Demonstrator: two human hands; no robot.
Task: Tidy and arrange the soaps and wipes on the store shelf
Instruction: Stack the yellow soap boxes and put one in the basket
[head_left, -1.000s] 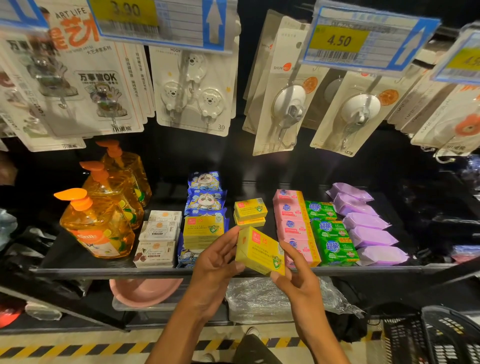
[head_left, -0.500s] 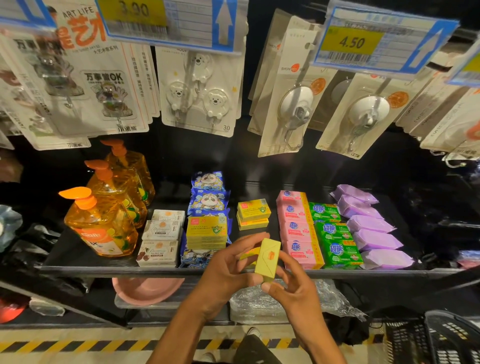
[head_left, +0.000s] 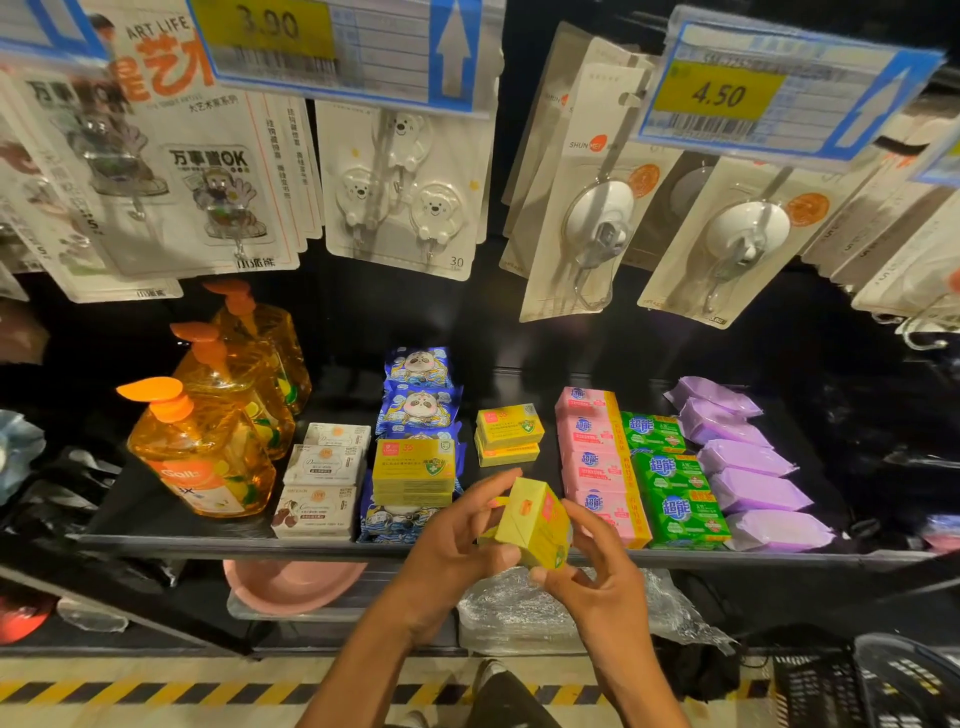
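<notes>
Head view: left hand (head_left: 452, 540) and right hand (head_left: 597, 582) grip 1 yellow soap box (head_left: 530, 519) (tilted); 3 orange bottles (head_left: 202, 457) shelved.

Left hand (head_left: 452, 540) and right hand (head_left: 592, 577) grip a yellow soap box (head_left: 530, 519) before the shelf (head_left: 208, 543).

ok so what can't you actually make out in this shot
Head view only.
Yellow soap box: printed face turned and blurred, partly covered by the left hand and right hand.
Front panda wipes: mostly under the yellow soap stack.
Pink basin: mostly hidden by the shelf edge above it.
3.00 price tag: top cropped by the frame edge, small print blurred.
</notes>
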